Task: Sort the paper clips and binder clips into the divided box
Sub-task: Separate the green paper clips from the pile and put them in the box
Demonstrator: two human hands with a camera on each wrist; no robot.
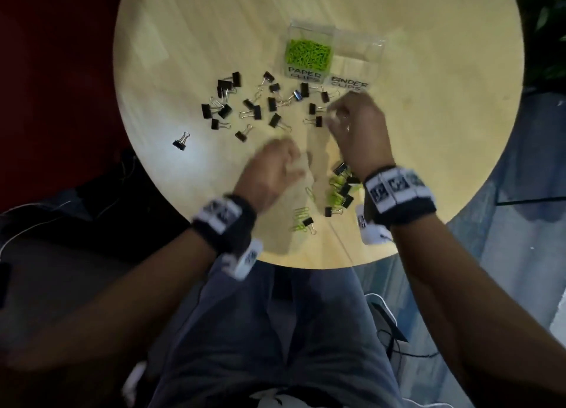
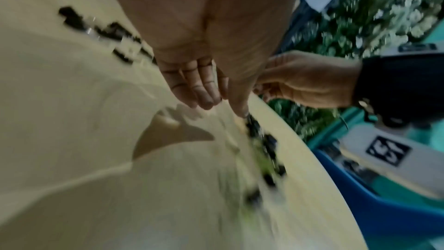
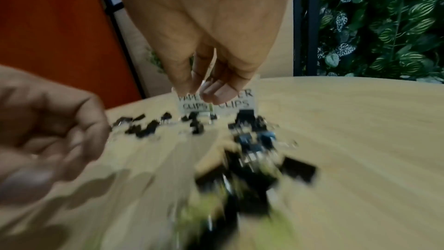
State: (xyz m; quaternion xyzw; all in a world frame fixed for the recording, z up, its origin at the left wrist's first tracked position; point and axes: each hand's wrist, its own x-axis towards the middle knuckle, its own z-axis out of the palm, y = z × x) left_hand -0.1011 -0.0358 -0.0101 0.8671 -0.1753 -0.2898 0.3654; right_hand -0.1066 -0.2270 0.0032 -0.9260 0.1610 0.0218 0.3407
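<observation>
**Clips spread on the round bench, box at the far side**

Nearest the bench [image 1: 428, 71] edge lies a mixed heap of green paper clips [image 1: 335, 193] and black binder clips [image 1: 344, 190]. Above it, the left hand [image 1: 272, 175] is blurred, fingers loosely extended, holding nothing visible. The right hand [image 1: 356, 126] has its fingertips drawn together; what they pinch cannot be told. Beyond, scattered binder clips, then the clear divided box [image 1: 358, 51]: the paper-clip compartment is full of green, the binder-clip compartment looks bare.

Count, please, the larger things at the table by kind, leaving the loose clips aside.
round table: 1
divided box: 1
hands: 2 (left hand, right hand)
wrist bands: 2
Total: 6
</observation>
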